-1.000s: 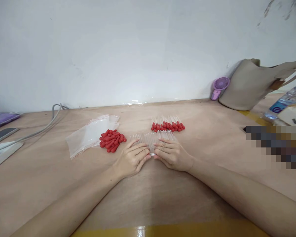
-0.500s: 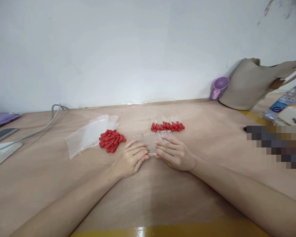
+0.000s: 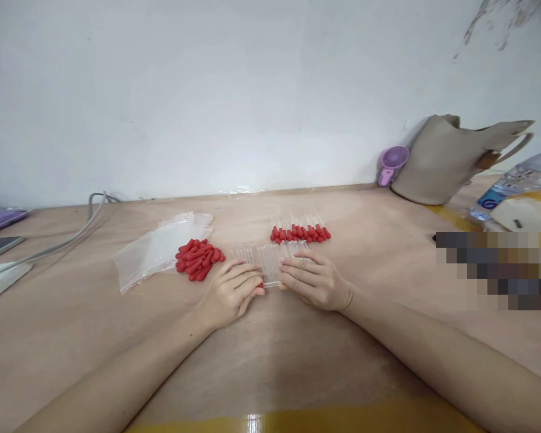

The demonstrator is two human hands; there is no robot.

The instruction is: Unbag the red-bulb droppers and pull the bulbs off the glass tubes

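My left hand point(image 3: 234, 288) is closed on a red rubber bulb point(image 3: 260, 285), whose end peeks out between thumb and fingertips. From there a clear glass tube point(image 3: 273, 284) runs level to my right hand point(image 3: 313, 279), whose fingers pinch its other end. Just behind and under the fingers lies a row of clear glass tubes point(image 3: 270, 261), side by side. Left of it sits a heap of loose red bulbs point(image 3: 198, 258). Further back, several droppers point(image 3: 300, 233), glass tubes with red bulbs fitted, lie with their bulbs toward me.
Clear plastic bags point(image 3: 151, 249) lie behind the heap at left. A grey cable point(image 3: 72, 240) and a phone point(image 3: 0, 248) are at the left edge. A purple fan point(image 3: 393, 162), a beige bag point(image 3: 437, 165) and a water bottle point(image 3: 518, 180) stand at right.
The whole view has shifted slightly. My hands stay in nearly the same place over the tubes, and slightly more of the red bulb shows at my left fingertips.
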